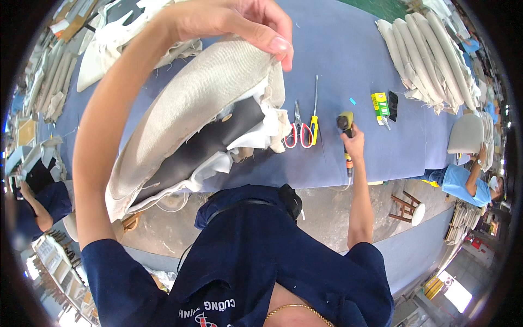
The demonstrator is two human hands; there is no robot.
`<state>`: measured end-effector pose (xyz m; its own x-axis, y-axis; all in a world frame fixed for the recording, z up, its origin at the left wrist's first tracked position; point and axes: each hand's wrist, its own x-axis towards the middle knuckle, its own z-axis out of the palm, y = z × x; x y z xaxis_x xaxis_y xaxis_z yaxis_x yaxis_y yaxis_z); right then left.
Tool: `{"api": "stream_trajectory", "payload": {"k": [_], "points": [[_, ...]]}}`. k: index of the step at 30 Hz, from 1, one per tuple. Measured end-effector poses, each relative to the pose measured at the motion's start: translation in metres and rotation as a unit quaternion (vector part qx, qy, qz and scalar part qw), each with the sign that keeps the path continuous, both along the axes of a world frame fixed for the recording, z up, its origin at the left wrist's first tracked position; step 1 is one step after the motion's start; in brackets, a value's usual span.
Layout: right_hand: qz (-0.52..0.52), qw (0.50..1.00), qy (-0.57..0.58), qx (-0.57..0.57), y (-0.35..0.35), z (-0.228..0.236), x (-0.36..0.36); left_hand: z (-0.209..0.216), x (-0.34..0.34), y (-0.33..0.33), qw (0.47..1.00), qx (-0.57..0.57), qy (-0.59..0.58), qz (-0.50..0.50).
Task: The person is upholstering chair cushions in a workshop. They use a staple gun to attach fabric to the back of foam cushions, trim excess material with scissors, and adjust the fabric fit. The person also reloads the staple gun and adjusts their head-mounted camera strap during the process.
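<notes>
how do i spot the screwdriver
On the blue table, look between the upholstered panel in the left hand and the tool in the right hand. Right of the red-handled scissors, the screwdriver has one straight yellow handle, not loops.

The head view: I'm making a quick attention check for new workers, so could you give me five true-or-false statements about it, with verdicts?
1. The left hand grips the beige fabric-covered piece near its upper end. True.
2. The yellow-handled screwdriver lies just right of the red-handled scissors. True.
3. The right hand holds the scissors. False: it holds a yellow and black hand tool.
4. The green and yellow box lies left of the scissors. False: it lies to their right, beside a flat black object.
5. Several beige padded pieces are grouped at the picture's upper right. True.
</notes>
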<state>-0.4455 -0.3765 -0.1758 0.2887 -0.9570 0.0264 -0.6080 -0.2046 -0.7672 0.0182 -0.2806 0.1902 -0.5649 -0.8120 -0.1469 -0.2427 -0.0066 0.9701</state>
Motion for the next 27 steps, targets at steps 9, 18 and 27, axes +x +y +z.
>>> {"api": "stream_trajectory", "payload": {"k": [9, 18, 27], "points": [[0.023, 0.969, 0.236, 0.066, 0.056, -0.025, 0.088, -0.049, -0.067, -0.046, 0.993, 0.063, 0.09, -0.051], [0.075, 0.959, 0.257, 0.088, 0.042, -0.054, 0.107, -0.064, -0.148, -0.024, 0.984, 0.098, 0.129, -0.073], [-0.055, 0.954, -0.18, 0.234, 0.079, 0.082, 0.052, -0.087, -0.146, -0.027, 0.973, 0.077, 0.215, -0.034]]}}
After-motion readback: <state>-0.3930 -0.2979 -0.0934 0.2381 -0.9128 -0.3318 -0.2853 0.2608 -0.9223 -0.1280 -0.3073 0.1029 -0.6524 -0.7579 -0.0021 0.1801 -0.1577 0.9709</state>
